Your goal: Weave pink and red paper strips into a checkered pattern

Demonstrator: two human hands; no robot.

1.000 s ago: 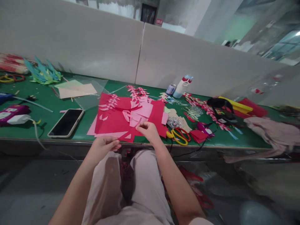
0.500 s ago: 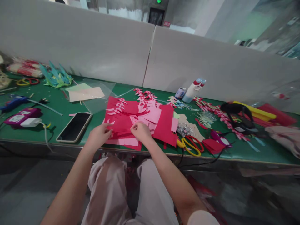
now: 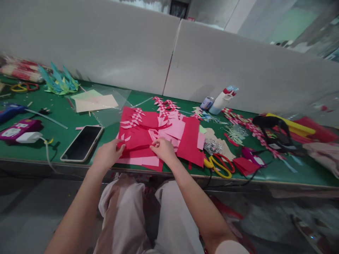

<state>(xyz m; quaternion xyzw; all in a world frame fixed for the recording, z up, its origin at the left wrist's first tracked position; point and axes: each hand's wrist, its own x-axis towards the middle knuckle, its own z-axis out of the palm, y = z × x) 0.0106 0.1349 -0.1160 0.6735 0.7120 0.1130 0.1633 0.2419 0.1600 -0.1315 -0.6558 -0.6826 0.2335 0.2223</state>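
The left hand (image 3: 108, 154) and right hand (image 3: 164, 149) each pinch the red paper sheet (image 3: 137, 139) lying right of the phone (image 3: 82, 143); 1 woven strip (image 3: 132, 119) is finished, while loose pink pieces (image 3: 173, 128) remain unwoven.

Green table (image 3: 79, 165): red paper sheet (image 3: 137, 135) near front edge, pinched by left hand (image 3: 107, 155) and right hand (image 3: 164, 150); pink paper pieces (image 3: 172, 128) on top; phone (image 3: 82, 143) to the left; yellow-handled scissors (image 3: 218, 165) to the right; white bottle (image 3: 221, 100) at the back
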